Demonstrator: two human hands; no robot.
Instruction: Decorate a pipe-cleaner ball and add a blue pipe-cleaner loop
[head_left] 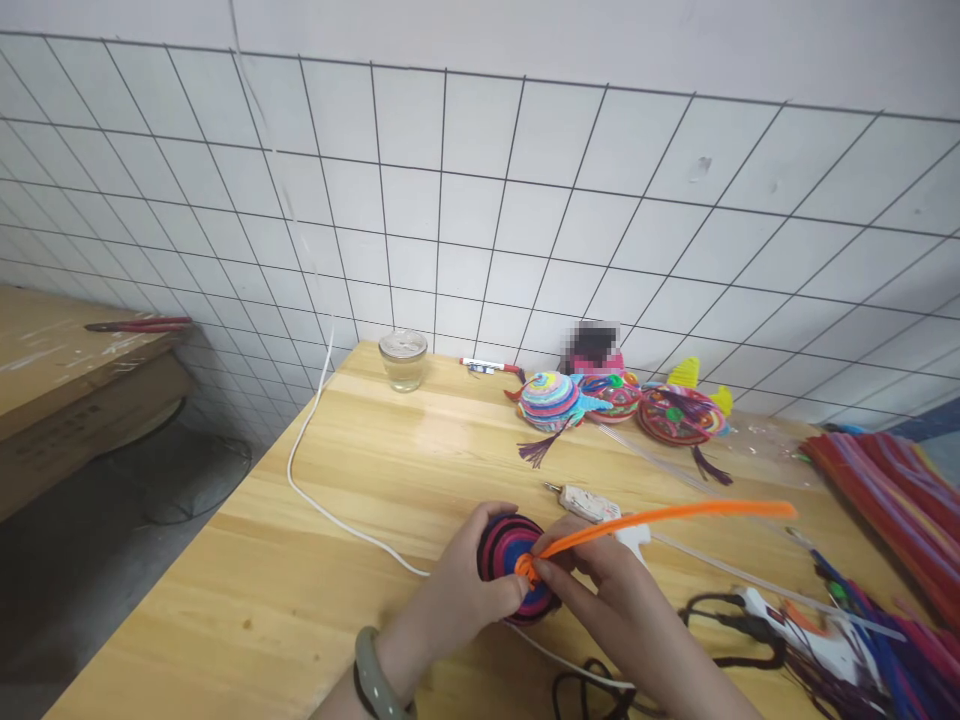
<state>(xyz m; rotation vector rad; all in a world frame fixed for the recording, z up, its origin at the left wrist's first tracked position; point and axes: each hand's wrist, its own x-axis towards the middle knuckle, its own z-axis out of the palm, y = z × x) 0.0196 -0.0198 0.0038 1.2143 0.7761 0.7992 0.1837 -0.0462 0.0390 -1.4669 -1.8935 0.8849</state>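
My left hand (466, 578), with a bracelet at its wrist, wraps round a rounded craft piece (501, 545) coiled in black, pink and blue bands. An orange pipe cleaner (690, 511) is curled at the centre of this piece, and its long free end points right. The fingertips of my right hand (600, 575) pinch the orange strand close to the coil. Just beyond that hand lies a white hot glue gun (592, 503), nozzle to the left, partly hidden by my fingers.
Several colourful coiled figures with tassels (553, 402) stand by the wall, near a marker (487, 367) and a glass jar (403, 362). At right are a power strip (806, 630), cables and pipe cleaner bundles (892, 500). A white cord (330, 505) crosses the table. Red-handled pliers (142, 325) lie on another table.
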